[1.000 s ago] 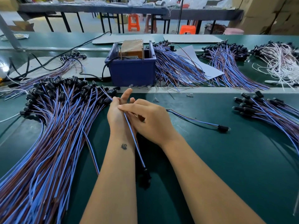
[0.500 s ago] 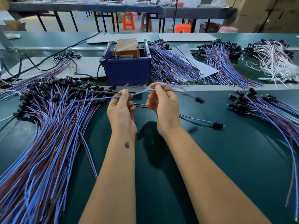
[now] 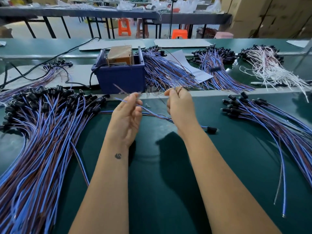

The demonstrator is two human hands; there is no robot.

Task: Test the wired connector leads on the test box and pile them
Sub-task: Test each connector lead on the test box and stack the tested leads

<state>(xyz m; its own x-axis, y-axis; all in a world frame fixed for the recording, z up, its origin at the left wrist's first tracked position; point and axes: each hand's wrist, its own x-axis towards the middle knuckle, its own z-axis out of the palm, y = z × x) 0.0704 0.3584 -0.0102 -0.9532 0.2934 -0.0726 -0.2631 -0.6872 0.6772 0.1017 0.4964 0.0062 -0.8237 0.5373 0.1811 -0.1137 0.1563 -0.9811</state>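
Green bench noted, large untested lead pile at left, smaller pile at right. Blue test box sits directly beyond both hands, left hand nearer. One lead is held raised, long axis left-right: left hand grip pinched on its free ends, right hand grip curled around the wire.

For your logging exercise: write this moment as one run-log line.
stage: lead raised before blue test box | left hand: holds blue-brown lead | right hand: pinches wires | one lead lies on table
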